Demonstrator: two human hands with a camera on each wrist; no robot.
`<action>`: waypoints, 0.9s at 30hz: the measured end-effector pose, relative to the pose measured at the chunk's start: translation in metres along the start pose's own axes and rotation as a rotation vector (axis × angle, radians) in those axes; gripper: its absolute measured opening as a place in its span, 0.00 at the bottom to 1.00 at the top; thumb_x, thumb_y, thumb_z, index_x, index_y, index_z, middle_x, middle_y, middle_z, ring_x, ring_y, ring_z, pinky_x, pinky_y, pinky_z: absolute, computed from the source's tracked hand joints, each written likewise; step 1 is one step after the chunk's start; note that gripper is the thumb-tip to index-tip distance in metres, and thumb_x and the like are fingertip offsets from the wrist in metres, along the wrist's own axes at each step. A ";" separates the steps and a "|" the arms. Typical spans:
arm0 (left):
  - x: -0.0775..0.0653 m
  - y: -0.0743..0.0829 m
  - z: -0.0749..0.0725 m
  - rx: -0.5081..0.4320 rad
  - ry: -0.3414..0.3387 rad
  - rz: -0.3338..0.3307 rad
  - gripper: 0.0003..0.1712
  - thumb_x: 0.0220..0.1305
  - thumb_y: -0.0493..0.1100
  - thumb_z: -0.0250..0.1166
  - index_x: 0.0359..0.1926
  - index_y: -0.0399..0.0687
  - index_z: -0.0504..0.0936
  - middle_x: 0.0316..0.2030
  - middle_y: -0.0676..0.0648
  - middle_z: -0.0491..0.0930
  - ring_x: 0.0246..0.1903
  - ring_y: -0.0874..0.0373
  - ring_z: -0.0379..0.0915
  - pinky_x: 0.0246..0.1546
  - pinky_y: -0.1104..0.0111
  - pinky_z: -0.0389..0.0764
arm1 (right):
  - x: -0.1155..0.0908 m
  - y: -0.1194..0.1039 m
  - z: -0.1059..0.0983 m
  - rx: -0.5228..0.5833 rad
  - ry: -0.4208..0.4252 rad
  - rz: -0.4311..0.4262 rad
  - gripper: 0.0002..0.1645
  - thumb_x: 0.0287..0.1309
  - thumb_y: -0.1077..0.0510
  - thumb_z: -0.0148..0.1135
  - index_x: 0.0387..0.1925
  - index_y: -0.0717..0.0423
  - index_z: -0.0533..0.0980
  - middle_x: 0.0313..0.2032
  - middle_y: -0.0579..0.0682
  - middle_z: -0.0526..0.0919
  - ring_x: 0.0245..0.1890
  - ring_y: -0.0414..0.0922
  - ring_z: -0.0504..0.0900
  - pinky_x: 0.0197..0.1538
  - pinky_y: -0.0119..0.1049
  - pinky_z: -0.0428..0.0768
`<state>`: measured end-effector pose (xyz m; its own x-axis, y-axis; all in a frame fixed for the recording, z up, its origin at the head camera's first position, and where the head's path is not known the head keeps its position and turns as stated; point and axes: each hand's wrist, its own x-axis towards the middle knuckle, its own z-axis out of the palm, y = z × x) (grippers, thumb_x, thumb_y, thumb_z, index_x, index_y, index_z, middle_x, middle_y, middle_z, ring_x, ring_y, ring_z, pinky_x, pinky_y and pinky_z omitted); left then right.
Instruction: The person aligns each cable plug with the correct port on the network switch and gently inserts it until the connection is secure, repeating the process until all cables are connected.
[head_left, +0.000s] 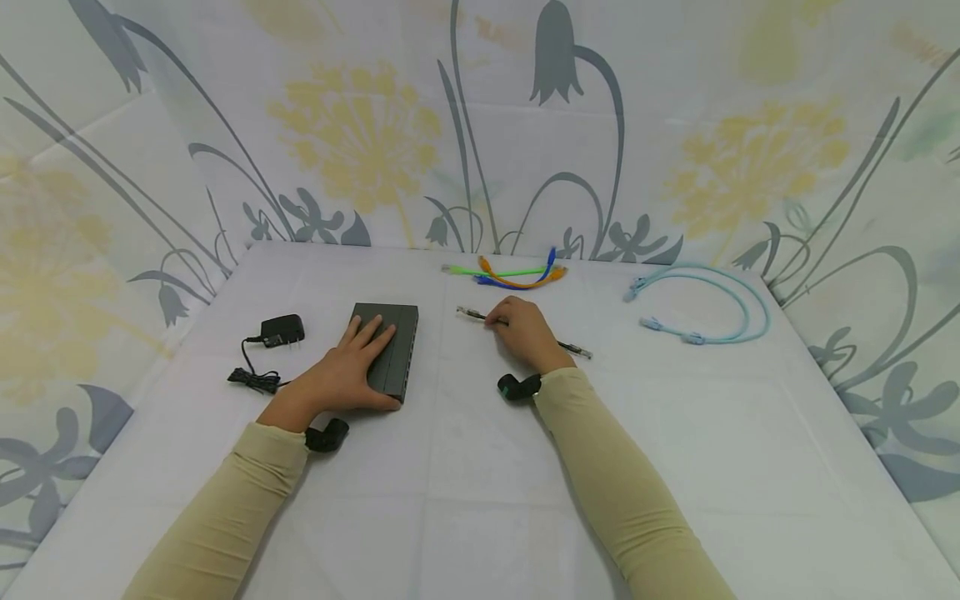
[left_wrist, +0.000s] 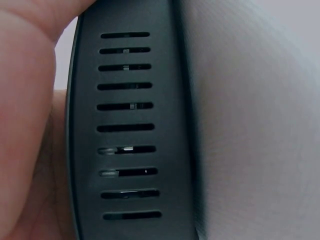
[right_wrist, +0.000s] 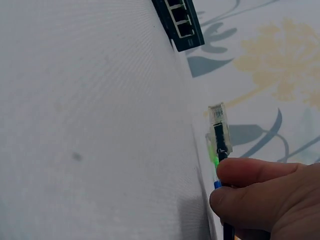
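My left hand (head_left: 341, 367) lies spread on top of a dark grey network switch (head_left: 401, 342), its thumb along the near edge. In the left wrist view, the slotted side of the network switch (left_wrist: 127, 127) fills the middle, beside part of the hand (left_wrist: 22, 120). My right hand (head_left: 525, 329) pinches a short black network cable (head_left: 573, 348) between thumb and fingers. One clear plug (right_wrist: 219, 127) of that cable points away from the fingertips in the right wrist view. Apart from it stands the switch's row of ports (right_wrist: 181, 20).
A black power adapter (head_left: 282, 330) with a bundled cord (head_left: 255, 381) lies left of the switch. Green (head_left: 517, 272), orange (head_left: 517, 285) and blue (head_left: 495, 283) cables lie crossed at the back. A light blue cable (head_left: 742, 308) curves at the right. Patterned cloth (head_left: 480, 125) rises behind the white table.
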<state>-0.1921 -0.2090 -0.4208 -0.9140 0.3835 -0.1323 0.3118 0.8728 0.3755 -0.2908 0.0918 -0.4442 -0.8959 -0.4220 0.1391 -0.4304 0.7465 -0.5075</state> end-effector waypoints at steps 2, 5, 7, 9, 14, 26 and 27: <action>0.000 0.000 0.000 0.001 -0.001 -0.001 0.68 0.45 0.66 0.73 0.77 0.47 0.45 0.77 0.38 0.37 0.74 0.32 0.24 0.62 0.34 0.58 | 0.000 0.000 0.001 0.014 -0.002 0.001 0.09 0.64 0.62 0.59 0.40 0.51 0.84 0.45 0.49 0.82 0.50 0.49 0.80 0.58 0.43 0.76; 0.000 -0.001 0.001 0.001 -0.002 -0.002 0.68 0.45 0.66 0.73 0.77 0.47 0.45 0.77 0.38 0.37 0.74 0.32 0.24 0.62 0.33 0.58 | 0.001 -0.001 0.000 0.035 -0.018 0.017 0.11 0.64 0.63 0.58 0.44 0.50 0.81 0.45 0.49 0.81 0.49 0.47 0.80 0.56 0.42 0.76; 0.001 -0.001 0.001 0.001 -0.003 -0.004 0.68 0.45 0.66 0.73 0.77 0.47 0.45 0.77 0.39 0.36 0.74 0.33 0.24 0.62 0.33 0.58 | 0.001 -0.002 0.000 0.036 -0.035 0.026 0.15 0.63 0.65 0.56 0.48 0.49 0.80 0.45 0.49 0.81 0.48 0.46 0.79 0.55 0.42 0.77; 0.001 -0.001 0.001 0.002 -0.002 -0.004 0.68 0.45 0.67 0.72 0.77 0.48 0.45 0.77 0.39 0.36 0.74 0.33 0.24 0.62 0.33 0.58 | 0.001 -0.003 0.000 0.037 -0.048 0.023 0.18 0.62 0.66 0.55 0.51 0.50 0.80 0.44 0.50 0.80 0.46 0.46 0.78 0.54 0.42 0.77; 0.000 0.000 0.001 0.002 0.000 -0.005 0.68 0.45 0.66 0.73 0.77 0.47 0.45 0.77 0.39 0.37 0.74 0.33 0.24 0.63 0.34 0.58 | 0.001 -0.008 0.000 0.017 -0.091 -0.003 0.20 0.60 0.66 0.55 0.52 0.51 0.81 0.43 0.51 0.78 0.41 0.47 0.76 0.49 0.41 0.77; 0.001 -0.001 0.000 -0.009 -0.011 -0.011 0.68 0.45 0.67 0.73 0.78 0.48 0.44 0.77 0.39 0.36 0.75 0.33 0.23 0.62 0.32 0.56 | -0.001 -0.015 0.000 0.028 -0.130 -0.005 0.19 0.70 0.51 0.52 0.54 0.52 0.80 0.48 0.50 0.84 0.47 0.45 0.80 0.54 0.42 0.77; 0.001 -0.001 0.000 -0.009 -0.011 -0.011 0.68 0.45 0.67 0.73 0.77 0.48 0.44 0.77 0.39 0.36 0.74 0.33 0.23 0.62 0.32 0.56 | -0.001 -0.015 0.001 0.030 -0.138 -0.005 0.19 0.70 0.50 0.52 0.53 0.53 0.80 0.48 0.49 0.84 0.49 0.45 0.81 0.55 0.41 0.77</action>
<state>-0.1929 -0.2091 -0.4215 -0.9144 0.3773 -0.1468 0.2994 0.8742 0.3822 -0.2832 0.0802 -0.4374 -0.8693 -0.4936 0.0246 -0.4291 0.7292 -0.5330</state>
